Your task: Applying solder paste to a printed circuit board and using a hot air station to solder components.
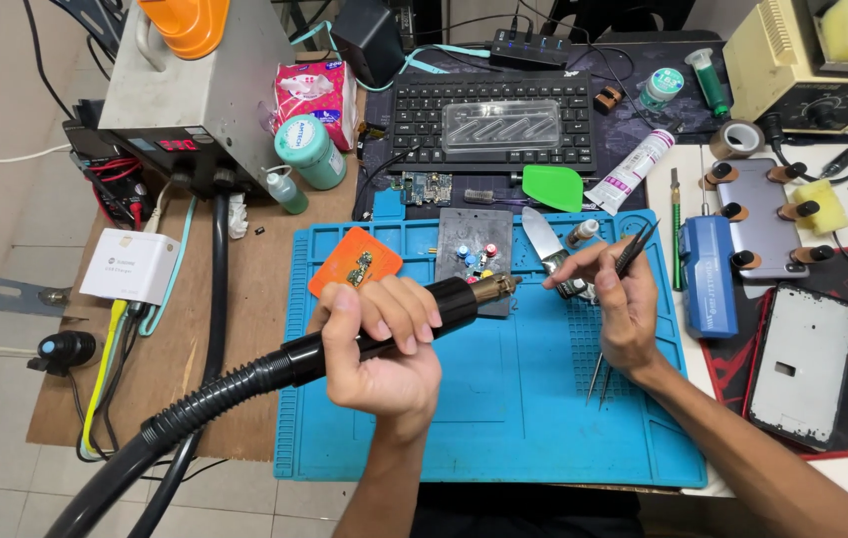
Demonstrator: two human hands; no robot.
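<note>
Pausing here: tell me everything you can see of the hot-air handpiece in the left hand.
The hot-air handpiece is a black, plastic-looking cylinder tipped with a brass-coloured metal nozzle. It lies nearly level above the blue work mat, nozzle pointing right toward the grey plate with small coloured parts. The left hand wraps its rear section, fingers over the top. A black ribbed hose runs from its back end down to the lower left. Whether it is blowing cannot be seen.

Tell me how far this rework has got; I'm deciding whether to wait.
Done: a small circuit board already lies on the orange pad. In hand: the left hand aims the hot-air handle at the grey plate, while the right hand holds tweezers. Left: not visible from here.
</note>
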